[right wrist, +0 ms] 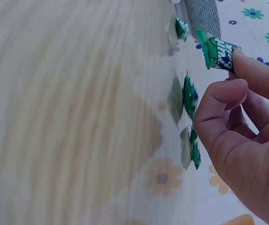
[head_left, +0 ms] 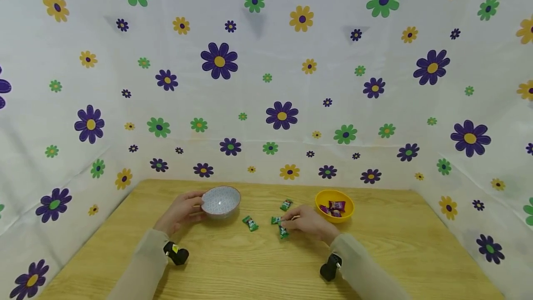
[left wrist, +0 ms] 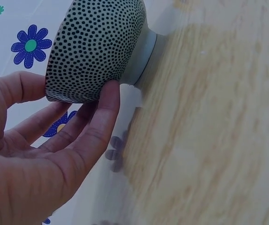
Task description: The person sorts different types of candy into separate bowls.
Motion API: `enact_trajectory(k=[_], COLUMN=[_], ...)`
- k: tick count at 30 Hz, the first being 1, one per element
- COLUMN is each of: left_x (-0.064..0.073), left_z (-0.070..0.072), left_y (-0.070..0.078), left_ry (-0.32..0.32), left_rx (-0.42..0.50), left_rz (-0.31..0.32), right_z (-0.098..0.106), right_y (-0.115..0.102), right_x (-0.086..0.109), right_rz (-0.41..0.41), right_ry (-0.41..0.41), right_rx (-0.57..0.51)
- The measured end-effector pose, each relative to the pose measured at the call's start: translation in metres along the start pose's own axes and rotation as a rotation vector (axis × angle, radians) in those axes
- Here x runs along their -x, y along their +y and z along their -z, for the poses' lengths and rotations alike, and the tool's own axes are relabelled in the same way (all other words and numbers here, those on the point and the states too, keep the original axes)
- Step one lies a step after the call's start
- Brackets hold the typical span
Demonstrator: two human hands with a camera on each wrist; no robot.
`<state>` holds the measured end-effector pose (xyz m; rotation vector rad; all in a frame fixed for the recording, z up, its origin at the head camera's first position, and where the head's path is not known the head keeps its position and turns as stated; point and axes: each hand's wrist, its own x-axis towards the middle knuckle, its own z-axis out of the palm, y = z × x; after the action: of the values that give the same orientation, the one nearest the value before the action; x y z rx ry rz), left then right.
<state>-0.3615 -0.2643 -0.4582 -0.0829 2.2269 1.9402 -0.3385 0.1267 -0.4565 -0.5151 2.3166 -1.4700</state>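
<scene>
My left hand [head_left: 183, 209] was curled round the left side of the patterned bowl [head_left: 220, 200], gripping it with the thumb by the reddish rim and fingertips against the black-dotted outer wall. That bowl had its mouth upward at the wooden table [head_left: 233, 267], though I could not tell whether the foot sat fully on the wood. To the right of the patterned bowl and somewhat nearer to me, my right hand [head_left: 308, 222] was closed in a pinch on a green-wrapped candy [right wrist: 219, 51] with white lettering, held clear of the tabletop, the wrapper's end sticking out past my fingertips. Three more green candies lay to the right of the patterned bowl: the first candy [head_left: 250, 223] just beside it and a touch nearer to me, the second candy [head_left: 275, 220] farther along, close by the pinched one, and the third candy [head_left: 286, 204] about level with the bowl. Well off to the right of the patterned bowl stood the yellow bowl [head_left: 350, 207], with a few purple-wrapped sweets [head_left: 337, 206] inside. Behind the patterned bowl hung a white cloth [head_left: 250, 96] printed with green, yellow and purple flowers. Nearer to me than the patterned bowl, pale sleeves [head_left: 145, 258] covered my forearms.
</scene>
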Motion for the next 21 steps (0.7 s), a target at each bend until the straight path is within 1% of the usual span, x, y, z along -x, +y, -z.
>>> enact_trajectory(k=[7,11,13,16,21], left_x=[0.001,0.000,-0.001,-0.003,-0.002], left_z=[0.001,-0.001,-0.001,-0.001,0.001], left_y=[-0.002,-0.003,-0.003,-0.004,-0.004], left_ry=[0.010,0.007,0.006,0.001,0.021], left_rx=[0.002,-0.010,0.000,0.010,0.000], left_rz=[0.009,0.002,-0.005,-0.012,-0.006], right_z=[-0.010,-0.015,-0.017,-0.020,-0.029], right_y=[-0.007,-0.009,-0.011,-0.015,-0.024], right_x=[-0.007,-0.013,-0.016,-0.019,-0.028], right_rz=[0.001,-0.033,-0.048,-0.063,-0.085], right_ry=[0.025,0.063,0.086,0.115,0.135], right_rx=[-0.105,-0.194,-0.229,-0.236,-0.230])
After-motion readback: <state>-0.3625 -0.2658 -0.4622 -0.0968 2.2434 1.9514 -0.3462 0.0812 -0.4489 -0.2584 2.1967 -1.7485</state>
